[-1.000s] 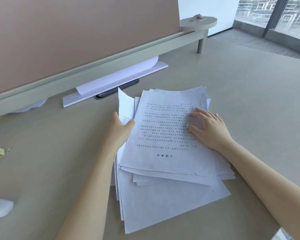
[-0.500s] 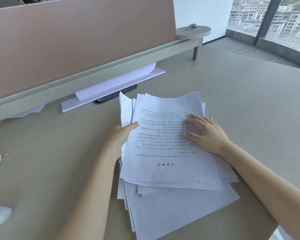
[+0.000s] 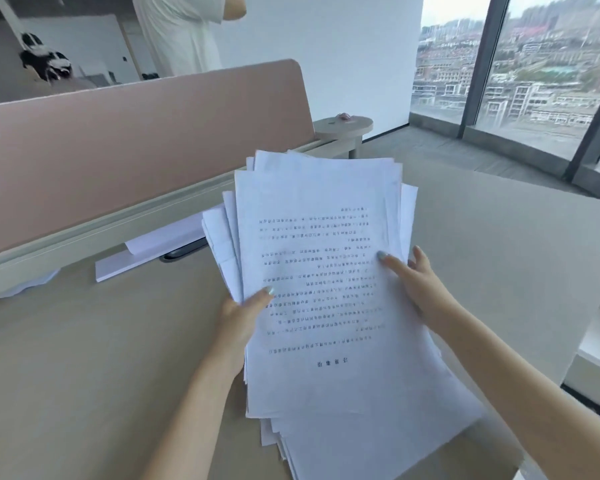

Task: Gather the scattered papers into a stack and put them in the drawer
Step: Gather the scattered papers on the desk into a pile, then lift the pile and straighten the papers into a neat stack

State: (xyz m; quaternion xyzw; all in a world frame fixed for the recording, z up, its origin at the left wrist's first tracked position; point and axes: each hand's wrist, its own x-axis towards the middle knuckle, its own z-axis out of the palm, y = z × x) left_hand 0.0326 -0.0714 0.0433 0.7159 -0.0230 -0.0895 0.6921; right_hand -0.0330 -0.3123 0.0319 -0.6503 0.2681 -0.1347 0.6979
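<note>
Desk (image 3: 84,375): beige top, pink divider panel (image 3: 136,143) along far edge. Paper stack (image 3: 326,289): uneven, printed sheet uppermost, raised over desk. Left hand (image 3: 243,317): closed on stack's left edge, thumb on top. Right hand (image 3: 416,285): grips right edge likewise.

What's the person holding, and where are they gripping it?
A loose stack of papers. The left hand pinches its left edge and the right hand grips its right edge, thumbs on the top sheet.
</note>
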